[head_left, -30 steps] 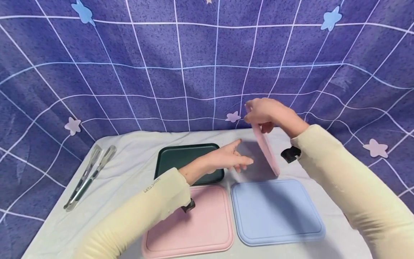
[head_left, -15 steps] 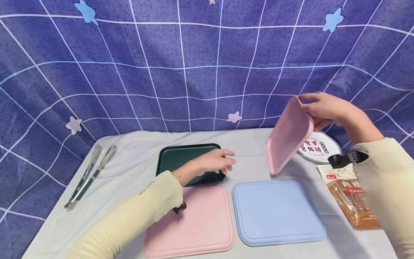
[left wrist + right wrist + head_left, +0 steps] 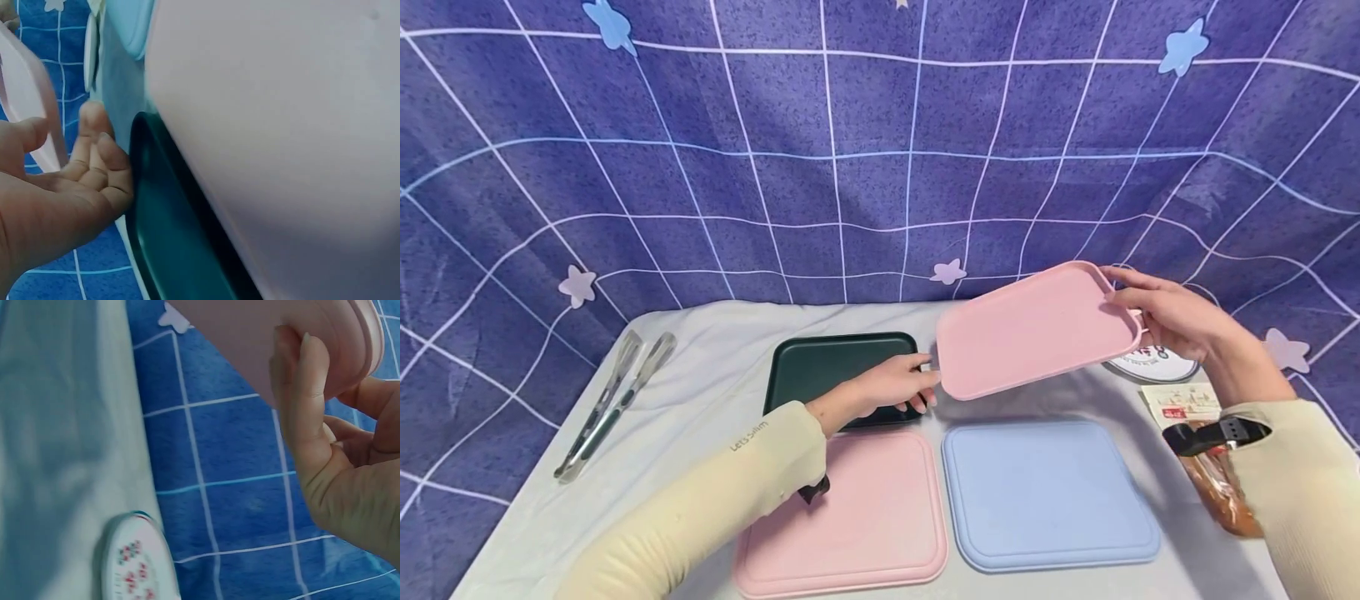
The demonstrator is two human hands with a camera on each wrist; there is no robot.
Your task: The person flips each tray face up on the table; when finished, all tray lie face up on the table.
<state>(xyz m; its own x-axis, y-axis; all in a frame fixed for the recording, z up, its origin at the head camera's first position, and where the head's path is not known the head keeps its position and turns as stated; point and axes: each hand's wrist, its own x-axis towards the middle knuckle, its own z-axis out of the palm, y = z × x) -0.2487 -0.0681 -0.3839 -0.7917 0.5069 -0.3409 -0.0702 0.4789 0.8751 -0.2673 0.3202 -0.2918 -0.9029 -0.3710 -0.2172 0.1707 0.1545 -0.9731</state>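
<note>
Curtain [image 3: 760, 196]: purple, star-and-grid patterned, hanging behind the table.
White-clothed table [image 3: 707, 358]: stretching below it, its cloth slightly creased.
Pink tray [image 3: 1037, 325]: tilting above the table's far side, right end higher; the step in hand appears to be moving it. A steady two-handed hold would be calling for the left fingers to support the lower end.
Grooved boards: pink [image 3: 857, 521] and blue [image 3: 1048, 496] lying side by side nearer.
Dark green tray [image 3: 820, 362]: resting behind the pink board.
Tongs [image 3: 617, 412]: lying far left.
Food packet [image 3: 1216, 492] and white plate [image 3: 1157, 367]: lying right, partly covered.
Right hand [image 3: 1183, 321]: gripping the pink tray's right end.
Left hand [image 3: 887, 386]: reaching with loose fingers, holding nothing; contact with the tray is unclear.
</note>
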